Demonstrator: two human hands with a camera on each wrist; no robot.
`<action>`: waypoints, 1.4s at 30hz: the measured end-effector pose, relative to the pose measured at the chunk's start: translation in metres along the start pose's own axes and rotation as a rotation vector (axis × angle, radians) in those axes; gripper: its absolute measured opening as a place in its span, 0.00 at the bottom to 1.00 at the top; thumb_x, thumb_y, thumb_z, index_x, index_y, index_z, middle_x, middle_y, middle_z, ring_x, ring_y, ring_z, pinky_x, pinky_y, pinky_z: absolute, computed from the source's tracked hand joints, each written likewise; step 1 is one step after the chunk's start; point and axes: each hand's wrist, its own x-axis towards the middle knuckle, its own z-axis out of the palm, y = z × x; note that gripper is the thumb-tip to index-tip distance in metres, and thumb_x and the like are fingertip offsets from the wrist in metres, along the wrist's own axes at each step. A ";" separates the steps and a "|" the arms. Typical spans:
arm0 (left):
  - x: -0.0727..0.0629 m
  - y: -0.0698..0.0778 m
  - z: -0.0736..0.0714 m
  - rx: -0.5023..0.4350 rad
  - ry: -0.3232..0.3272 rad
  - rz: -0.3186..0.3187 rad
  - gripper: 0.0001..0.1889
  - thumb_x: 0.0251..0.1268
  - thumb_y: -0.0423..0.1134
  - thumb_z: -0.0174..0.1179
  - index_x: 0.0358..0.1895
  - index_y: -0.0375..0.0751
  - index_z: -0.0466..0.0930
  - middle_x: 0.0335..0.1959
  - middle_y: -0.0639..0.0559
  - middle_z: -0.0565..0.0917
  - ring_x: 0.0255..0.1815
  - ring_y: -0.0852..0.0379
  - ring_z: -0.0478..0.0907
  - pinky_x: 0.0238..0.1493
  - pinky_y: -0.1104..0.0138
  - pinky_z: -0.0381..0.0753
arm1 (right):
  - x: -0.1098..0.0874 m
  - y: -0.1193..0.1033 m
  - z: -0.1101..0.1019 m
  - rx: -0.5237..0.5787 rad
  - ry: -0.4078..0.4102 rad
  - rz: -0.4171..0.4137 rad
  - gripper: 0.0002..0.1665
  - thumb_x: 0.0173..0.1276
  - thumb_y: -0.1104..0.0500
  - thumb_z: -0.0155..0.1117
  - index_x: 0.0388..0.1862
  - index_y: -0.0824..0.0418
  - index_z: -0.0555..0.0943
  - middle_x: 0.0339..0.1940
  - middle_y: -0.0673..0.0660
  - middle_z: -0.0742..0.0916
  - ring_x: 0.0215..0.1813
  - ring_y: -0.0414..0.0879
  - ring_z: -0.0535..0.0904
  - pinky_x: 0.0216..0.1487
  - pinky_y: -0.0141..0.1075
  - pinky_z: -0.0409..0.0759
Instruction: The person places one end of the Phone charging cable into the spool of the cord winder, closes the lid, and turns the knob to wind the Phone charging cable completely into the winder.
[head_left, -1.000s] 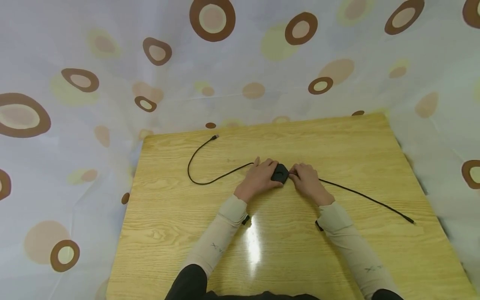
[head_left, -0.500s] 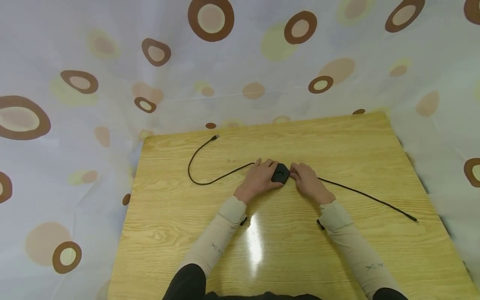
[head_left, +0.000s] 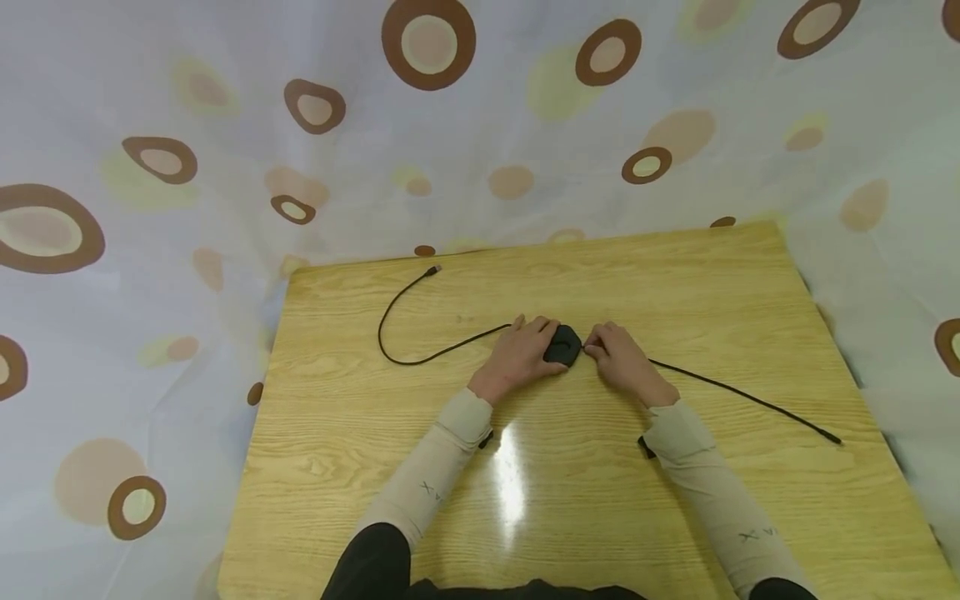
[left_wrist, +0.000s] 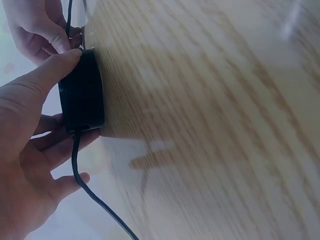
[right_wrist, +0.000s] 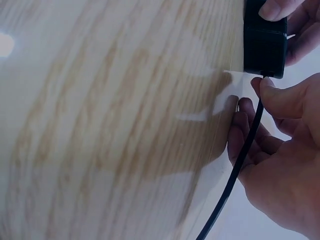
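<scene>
A black, hexagon-like cable reel case [head_left: 564,346] lies on the wooden table, with a cord leaving each of two opposite sides. My left hand [head_left: 517,360] grips the case from its left, thumb on the near edge and fingers on the far one. Just right of the case, my right hand [head_left: 622,364] pinches the right-hand cord [right_wrist: 232,182] between thumb and index finger, close to where it comes out. In the left wrist view the left-hand cord [left_wrist: 95,197] leaves the case [left_wrist: 82,95] below the palm.
The left cord [head_left: 386,325] curves back to a USB plug [head_left: 431,272] near the table's rear edge. The right cord runs to a small plug [head_left: 831,436] at the right. Behind the wooden table [head_left: 360,467] hangs a patterned white sheet [head_left: 465,108].
My right hand has shifted slightly right with the cord, and the right plug has slid the same way. A short stretch of cord now shows beside the case. My left hand stays nearly still.
</scene>
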 end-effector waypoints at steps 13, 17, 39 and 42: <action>-0.004 -0.007 0.001 -0.013 0.007 0.008 0.42 0.73 0.65 0.63 0.80 0.44 0.66 0.75 0.48 0.76 0.77 0.47 0.74 0.84 0.55 0.64 | -0.002 -0.001 -0.003 0.042 -0.024 0.027 0.10 0.84 0.62 0.53 0.47 0.65 0.81 0.48 0.66 0.83 0.48 0.58 0.79 0.52 0.53 0.77; -0.006 -0.008 0.000 -0.045 -0.007 -0.011 0.42 0.72 0.65 0.63 0.81 0.44 0.65 0.76 0.48 0.74 0.78 0.45 0.73 0.84 0.56 0.65 | -0.004 0.001 -0.004 0.060 -0.041 0.055 0.10 0.84 0.62 0.53 0.47 0.65 0.81 0.48 0.65 0.83 0.47 0.56 0.79 0.51 0.51 0.76; -0.021 -0.025 0.000 -0.139 0.006 -0.017 0.42 0.72 0.62 0.66 0.81 0.45 0.66 0.76 0.48 0.75 0.77 0.43 0.73 0.82 0.52 0.68 | -0.005 0.003 -0.011 0.100 -0.095 0.082 0.10 0.84 0.61 0.53 0.49 0.65 0.81 0.49 0.65 0.84 0.42 0.52 0.77 0.46 0.43 0.74; -0.023 -0.027 -0.001 -0.158 0.004 -0.028 0.42 0.71 0.62 0.66 0.81 0.45 0.66 0.77 0.48 0.74 0.78 0.42 0.72 0.81 0.51 0.69 | -0.005 0.003 -0.012 0.109 -0.095 0.092 0.11 0.84 0.61 0.53 0.50 0.65 0.81 0.49 0.65 0.84 0.42 0.52 0.77 0.45 0.43 0.73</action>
